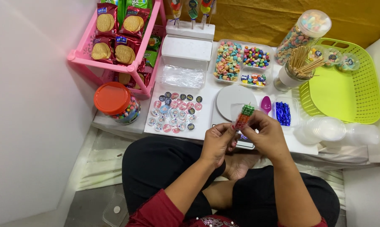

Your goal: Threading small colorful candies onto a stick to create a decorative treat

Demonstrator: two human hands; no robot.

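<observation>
At the centre of the frame, the left hand (217,143) and right hand (267,133) both pinch a small clear candy bag (243,116) with closed fingers, holding it above the white counter (207,126), near a purple spoon (266,104) and round white disc (231,96).

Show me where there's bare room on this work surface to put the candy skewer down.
The green basket floor is mostly bare, with only small wrapped sweets at its far edge. The round white board, between the sticker sheet and purple spoon, is free. Elsewhere it is crowded. Both the left hand and right hand hold the wrapped candy skewer.
</observation>
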